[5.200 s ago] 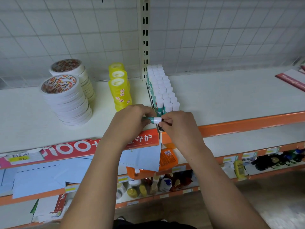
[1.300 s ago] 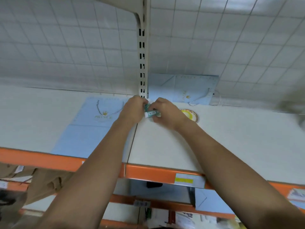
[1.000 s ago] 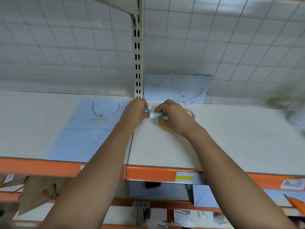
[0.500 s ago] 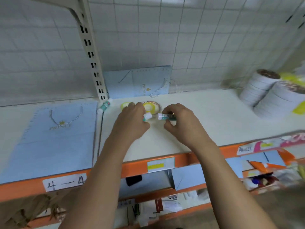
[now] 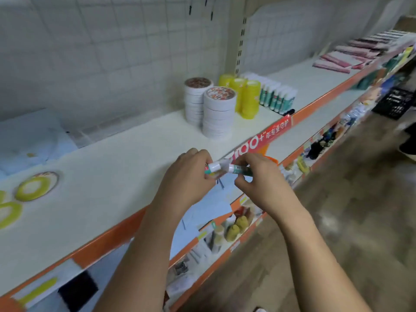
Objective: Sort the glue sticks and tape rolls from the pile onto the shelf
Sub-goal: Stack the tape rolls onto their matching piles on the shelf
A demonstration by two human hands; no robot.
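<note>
My left hand (image 5: 189, 176) pinches a green-and-white glue stick (image 5: 212, 168) by its white cap end. Level with it, my right hand (image 5: 261, 179) pinches a second glue stick (image 5: 239, 170); the two sticks meet end to end above the front edge of the white shelf (image 5: 117, 158). Loose yellow tape rolls (image 5: 33, 185) lie flat on the shelf at far left. Further right stand two stacks of white tape rolls (image 5: 217, 113), stacks of yellow tape rolls (image 5: 248, 99) and a block of upright glue sticks (image 5: 278, 97).
A wire grid panel (image 5: 112, 52) backs the shelf, with an upright slotted post (image 5: 240, 41). Pale blue paper bags (image 5: 29, 140) lie at far left. Pink packs (image 5: 346, 57) sit far right. Lower shelves (image 5: 236, 224) hold small bottles; the floor (image 5: 349, 199) is to the right.
The view has swung right along the shelf. Both hands moved right with the glue sticks, away from the loose yellow rolls, and the sorted stacks are now in view ahead.
</note>
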